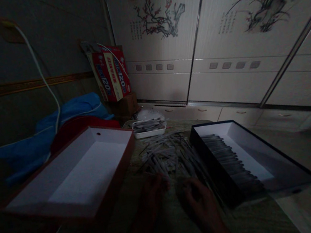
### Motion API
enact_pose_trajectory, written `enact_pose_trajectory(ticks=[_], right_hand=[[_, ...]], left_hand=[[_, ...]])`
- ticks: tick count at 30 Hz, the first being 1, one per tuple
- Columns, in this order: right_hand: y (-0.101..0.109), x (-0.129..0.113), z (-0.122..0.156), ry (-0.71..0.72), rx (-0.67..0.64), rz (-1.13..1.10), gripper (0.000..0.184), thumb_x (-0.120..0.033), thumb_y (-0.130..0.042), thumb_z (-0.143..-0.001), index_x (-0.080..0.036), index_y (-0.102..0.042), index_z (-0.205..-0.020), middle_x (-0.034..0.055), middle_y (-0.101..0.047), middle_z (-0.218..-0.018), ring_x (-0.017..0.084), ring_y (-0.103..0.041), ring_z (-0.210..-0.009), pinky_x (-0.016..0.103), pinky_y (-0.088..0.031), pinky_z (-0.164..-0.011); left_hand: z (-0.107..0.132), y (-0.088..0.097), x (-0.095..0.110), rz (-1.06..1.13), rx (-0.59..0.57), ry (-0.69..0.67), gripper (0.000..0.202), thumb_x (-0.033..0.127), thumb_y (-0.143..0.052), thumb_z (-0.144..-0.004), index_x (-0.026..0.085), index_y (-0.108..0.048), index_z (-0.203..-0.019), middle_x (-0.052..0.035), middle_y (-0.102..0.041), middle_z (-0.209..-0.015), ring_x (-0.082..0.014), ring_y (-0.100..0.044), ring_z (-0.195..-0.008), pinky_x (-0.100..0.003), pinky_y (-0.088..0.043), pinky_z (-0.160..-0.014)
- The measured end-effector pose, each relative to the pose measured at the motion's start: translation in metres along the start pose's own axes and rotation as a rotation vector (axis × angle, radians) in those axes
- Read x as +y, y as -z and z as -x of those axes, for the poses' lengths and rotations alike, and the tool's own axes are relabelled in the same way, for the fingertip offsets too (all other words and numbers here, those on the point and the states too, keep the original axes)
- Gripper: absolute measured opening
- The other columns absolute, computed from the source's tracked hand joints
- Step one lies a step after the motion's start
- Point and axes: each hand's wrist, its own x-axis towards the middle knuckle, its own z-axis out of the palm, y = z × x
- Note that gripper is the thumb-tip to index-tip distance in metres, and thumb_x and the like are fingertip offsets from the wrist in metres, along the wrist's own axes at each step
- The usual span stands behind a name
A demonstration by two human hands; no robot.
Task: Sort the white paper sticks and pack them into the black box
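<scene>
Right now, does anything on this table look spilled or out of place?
Yes. A loose heap of slim white sticks lies criss-crossed on the table top, just beyond the left hand and right hand. It looks odd because similar sticks in the black box sit in neat, even rows.

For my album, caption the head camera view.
Left hand and right hand beside a pile of slim white sticks, between a red-rimmed box and a black box.

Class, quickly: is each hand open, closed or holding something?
Left hand: beside the white stick pile, too dark to tell.
Right hand: too dark to tell.
</scene>
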Motion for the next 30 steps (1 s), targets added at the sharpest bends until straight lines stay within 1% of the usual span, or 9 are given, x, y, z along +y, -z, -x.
enact_pose_trajectory(ticks=[3,5,11,14,20,23,25,27,30], right_hand=[[0.000,0.001,0.002,0.044,-0.036,-0.009,0.017,-0.025,-0.051,-0.081,-0.018,-0.063,-0.091,0.0063,-0.065,-0.089,0.018,-0.061,-0.083,0.026,-0.047,-0.072],[-0.001,0.005,0.003,0.022,-0.027,-0.016,0.019,-0.027,-0.052,-0.081,-0.018,-0.063,-0.093,0.0069,-0.066,-0.091,0.019,-0.061,-0.084,0.026,-0.048,-0.073],[-0.006,0.009,0.005,-0.065,-0.034,-0.022,0.021,-0.032,-0.056,-0.079,-0.018,-0.063,-0.093,0.0048,-0.067,-0.083,0.017,-0.062,-0.072,0.023,-0.048,-0.063],[-0.006,0.007,0.005,-0.075,-0.019,-0.042,0.021,-0.033,-0.056,-0.079,-0.017,-0.064,-0.090,0.0044,-0.067,-0.079,0.016,-0.061,-0.068,0.022,-0.048,-0.060],[-0.007,0.008,0.005,-0.176,0.001,-0.175,0.026,-0.036,-0.056,-0.078,-0.016,-0.065,-0.091,0.0061,-0.068,-0.077,0.017,-0.062,-0.065,0.024,-0.048,-0.057],[-0.008,0.008,0.005,-0.231,-0.040,-0.169,0.029,-0.041,-0.051,-0.081,-0.014,-0.064,-0.084,0.0037,-0.064,-0.066,0.015,-0.058,-0.056,0.022,-0.044,-0.050],[-0.007,0.007,0.003,-0.191,-0.042,-0.095,0.032,-0.042,-0.048,-0.083,-0.015,-0.061,-0.070,0.0004,-0.057,-0.055,0.013,-0.052,-0.050,0.020,-0.039,-0.046],[-0.006,0.006,0.002,-0.112,-0.028,-0.004,0.037,-0.042,-0.044,-0.085,-0.017,-0.055,-0.060,-0.0015,-0.051,-0.052,0.011,-0.048,-0.048,0.019,-0.036,-0.046],[-0.004,0.003,0.002,-0.043,-0.034,0.075,0.037,-0.038,-0.039,-0.088,-0.018,-0.053,-0.060,-0.0019,-0.050,-0.054,0.011,-0.047,-0.050,0.019,-0.035,-0.047]], left_hand=[[0.002,-0.002,0.000,-0.037,-0.018,-0.010,0.021,0.029,-0.074,-0.062,0.015,-0.063,-0.073,-0.0004,-0.065,-0.067,-0.0127,-0.060,-0.060,-0.024,-0.048,-0.059],[0.003,-0.003,0.001,-0.055,-0.010,-0.008,0.023,0.031,-0.074,-0.061,0.015,-0.063,-0.073,-0.0003,-0.065,-0.068,-0.0129,-0.060,-0.060,-0.025,-0.048,-0.059],[0.006,-0.007,0.001,-0.122,-0.036,-0.022,0.027,0.034,-0.074,-0.059,0.014,-0.062,-0.073,-0.0008,-0.065,-0.066,-0.0146,-0.061,-0.060,-0.028,-0.048,-0.061],[0.008,-0.008,0.002,-0.146,-0.015,-0.032,0.027,0.035,-0.074,-0.059,0.015,-0.062,-0.073,-0.0006,-0.065,-0.066,-0.0150,-0.061,-0.060,-0.028,-0.048,-0.061],[0.010,-0.011,0.004,-0.215,-0.018,-0.058,0.026,0.036,-0.074,-0.059,0.016,-0.062,-0.071,-0.0008,-0.065,-0.064,-0.0147,-0.061,-0.058,-0.027,-0.048,-0.059],[0.011,-0.011,0.004,-0.231,-0.031,-0.069,0.027,0.037,-0.073,-0.059,0.016,-0.062,-0.072,-0.0012,-0.066,-0.065,-0.0158,-0.062,-0.060,-0.028,-0.049,-0.061],[0.012,-0.011,0.005,-0.262,-0.046,-0.068,0.028,0.038,-0.072,-0.060,0.016,-0.062,-0.073,-0.0015,-0.066,-0.062,-0.0162,-0.062,-0.058,-0.029,-0.048,-0.060],[0.013,-0.012,0.005,-0.290,-0.063,-0.070,0.028,0.037,-0.072,-0.060,0.015,-0.061,-0.073,-0.0018,-0.066,-0.060,-0.0162,-0.061,-0.057,-0.029,-0.048,-0.060],[0.012,-0.011,0.006,-0.288,-0.063,-0.063,0.026,0.035,-0.072,-0.061,0.015,-0.061,-0.073,-0.0022,-0.067,-0.064,-0.0167,-0.062,-0.059,-0.029,-0.048,-0.061]])
